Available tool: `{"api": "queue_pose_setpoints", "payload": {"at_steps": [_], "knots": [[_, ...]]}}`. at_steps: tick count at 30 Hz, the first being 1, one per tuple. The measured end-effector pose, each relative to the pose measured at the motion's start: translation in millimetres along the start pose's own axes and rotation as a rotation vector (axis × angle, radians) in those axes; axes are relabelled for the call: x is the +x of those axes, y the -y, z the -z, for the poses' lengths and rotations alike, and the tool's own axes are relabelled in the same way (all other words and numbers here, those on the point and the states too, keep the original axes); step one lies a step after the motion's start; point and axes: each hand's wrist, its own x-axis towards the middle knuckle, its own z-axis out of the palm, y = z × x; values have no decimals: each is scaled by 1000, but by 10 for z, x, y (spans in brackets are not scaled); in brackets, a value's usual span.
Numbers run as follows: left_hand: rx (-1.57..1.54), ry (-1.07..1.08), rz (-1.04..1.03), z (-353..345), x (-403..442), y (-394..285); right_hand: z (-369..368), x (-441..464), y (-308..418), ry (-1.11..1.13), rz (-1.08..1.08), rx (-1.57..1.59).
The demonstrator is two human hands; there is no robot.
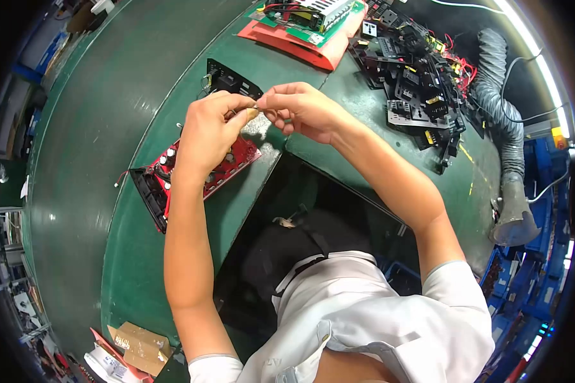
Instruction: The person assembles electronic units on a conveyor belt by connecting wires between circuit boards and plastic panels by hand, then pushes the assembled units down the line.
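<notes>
My left hand [207,131] and my right hand [302,110] meet above the green bench, fingertips pinched close together. Between them is something small and thin, possibly a wire end, too small to name surely. Below my left hand lies a red circuit board [246,153] with white-topped cylindrical parts, partly hidden by the hand and forearm. A black end panel [148,198] stands at its near left side. Just beyond my fingers is a second black panel [236,82] with cut-outs, its lower part covered by my left hand.
At the back, a metal-cased power unit [319,11] and green board rest on an orange-red sheet [287,43]. Black panels with wires [415,83] pile up at the right, beside a grey flexible duct [501,102]. A cardboard box [142,348] sits at the lower left.
</notes>
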Motion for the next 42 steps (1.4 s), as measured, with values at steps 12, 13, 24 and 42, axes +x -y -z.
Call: {"api": "queue_pose_setpoints", "payload": {"at_steps": [12, 13, 24, 42], "knots": [[-187, -217, 311, -115, 33, 326, 188, 492, -418, -220, 530, -746], [-224, -221, 331, -145, 48, 332, 152, 517, -460, -245, 555, -795], [39, -126, 337, -240, 39, 336, 107, 444, -473, -268, 603, -537], [7, -153, 321, -281, 9, 438, 49, 435, -500, -305, 732, -482]]}}
